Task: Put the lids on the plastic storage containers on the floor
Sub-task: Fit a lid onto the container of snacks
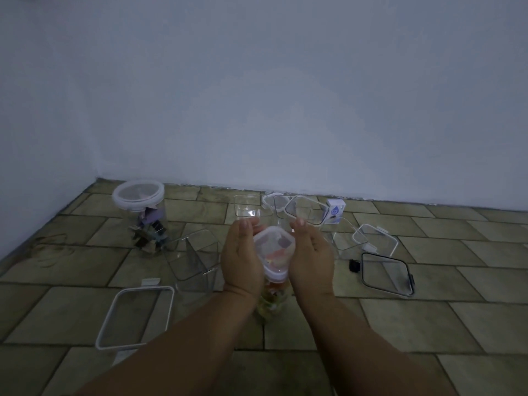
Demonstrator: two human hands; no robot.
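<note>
Straight fingers (245, 228) of the left hand (243, 252) and the right hand (313, 252) lie flat against opposite sides of a small white-rimmed lid (274, 247), which sits on a clear jar (271, 298) of colourful contents standing on the tiled floor (400, 324); neither hand curls round it. Just left stands an open clear square container (194, 255), with a white-rimmed rectangular lid (137, 315) lying nearer the camera. Right of the hands lie a black-rimmed lid (387, 274) and a white-rimmed lid (374, 238). Behind, near the wall (257, 95), are 1 small open container (247, 208), a grey-rimmed lid (307, 210), a small carton (335, 211) and, far left, a lidded round jar (140, 201).
</note>
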